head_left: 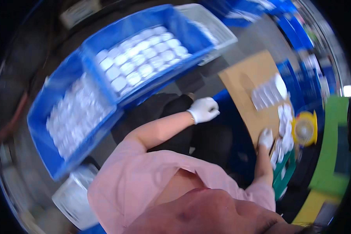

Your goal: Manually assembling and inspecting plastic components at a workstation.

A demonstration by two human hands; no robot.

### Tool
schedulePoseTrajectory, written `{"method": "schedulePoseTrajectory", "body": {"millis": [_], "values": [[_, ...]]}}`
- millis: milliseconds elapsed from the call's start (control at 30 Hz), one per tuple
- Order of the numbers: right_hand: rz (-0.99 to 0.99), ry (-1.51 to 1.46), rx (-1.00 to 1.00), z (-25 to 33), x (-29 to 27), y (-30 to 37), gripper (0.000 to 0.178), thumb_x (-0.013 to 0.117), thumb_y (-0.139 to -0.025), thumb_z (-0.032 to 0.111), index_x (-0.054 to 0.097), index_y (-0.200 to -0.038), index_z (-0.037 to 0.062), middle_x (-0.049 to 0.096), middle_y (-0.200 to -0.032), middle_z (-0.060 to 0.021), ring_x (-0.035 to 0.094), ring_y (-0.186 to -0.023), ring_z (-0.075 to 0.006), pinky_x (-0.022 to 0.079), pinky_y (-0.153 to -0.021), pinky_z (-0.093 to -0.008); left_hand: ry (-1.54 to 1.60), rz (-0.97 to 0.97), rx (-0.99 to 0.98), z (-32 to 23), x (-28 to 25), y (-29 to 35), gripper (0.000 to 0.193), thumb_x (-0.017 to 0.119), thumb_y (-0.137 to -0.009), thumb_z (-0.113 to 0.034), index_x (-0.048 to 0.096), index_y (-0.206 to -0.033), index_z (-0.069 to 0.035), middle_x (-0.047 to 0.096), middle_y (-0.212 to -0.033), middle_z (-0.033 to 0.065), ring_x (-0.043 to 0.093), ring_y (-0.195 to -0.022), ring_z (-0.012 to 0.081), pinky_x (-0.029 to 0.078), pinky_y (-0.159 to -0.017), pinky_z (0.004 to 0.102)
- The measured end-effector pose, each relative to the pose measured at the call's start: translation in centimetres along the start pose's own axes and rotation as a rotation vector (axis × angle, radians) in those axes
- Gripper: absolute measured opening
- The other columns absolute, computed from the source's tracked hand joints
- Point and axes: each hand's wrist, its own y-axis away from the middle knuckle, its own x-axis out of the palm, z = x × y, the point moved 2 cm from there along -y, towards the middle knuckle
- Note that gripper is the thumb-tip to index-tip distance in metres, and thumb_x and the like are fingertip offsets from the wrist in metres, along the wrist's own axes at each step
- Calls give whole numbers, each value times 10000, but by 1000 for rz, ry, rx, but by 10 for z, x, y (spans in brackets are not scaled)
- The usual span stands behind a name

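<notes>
My left hand [204, 110], in a white glove, hangs in front of my body with its fingers curled in; nothing shows in it. At the near edge of a brown cardboard sheet [245, 93] rests my right hand [266, 139], also gloved, its fingers blurred. Farther up the sheet lies a row of white, round-ended pieces [266, 95], its kind unclear. Several loose white pieces [286, 128] lie along the sheet's right edge, close to my right hand.
To the left stand two joined blue crates [99, 91] holding many white rounded pieces [140, 58]. Behind them is a white crate [222, 37]. A yellow fan [304, 128] stands right of the sheet, near a green tray [281, 175]. A whitish container [76, 197] sits at lower left.
</notes>
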Motion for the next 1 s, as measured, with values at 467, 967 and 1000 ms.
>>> {"method": "schedulePoseTrajectory", "body": {"millis": [467, 967, 1000], "values": [[32, -205, 165, -4, -25, 1, 321, 454, -918, 369, 635, -958, 107, 680, -975, -173, 655, -915, -359, 516, -788, -480, -300, 207, -205, 46, -40, 60, 177, 680, -809, -238, 688, -835, -63, 652, -814, 133, 644, -780, 287, 503, -711, 362], [432, -864, 422, -15, -8, -51, 509, 463, -909, 527, 595, -1141, 94, 662, -1079, -165, 634, -1028, -313, 498, -849, -443, 500, 200, -728, -7, -55, -69, 491, 450, -973, -494, 574, -1167, -60, 623, -1050, 66, 592, -877, 151, 492, -772, 311], [638, -1280, 555, -4, -11, -55, 595, 474, -897, 585, 570, -1211, 90, 652, -1116, -158, 624, -1059, -296, 493, -866, -434, 581, 228, -788, -16, -45, -95, 562, 431, -967, -537, 545, -1225, -51, 608, -1136, 99, 591, -950, 184, 488, -831, 338]]}}
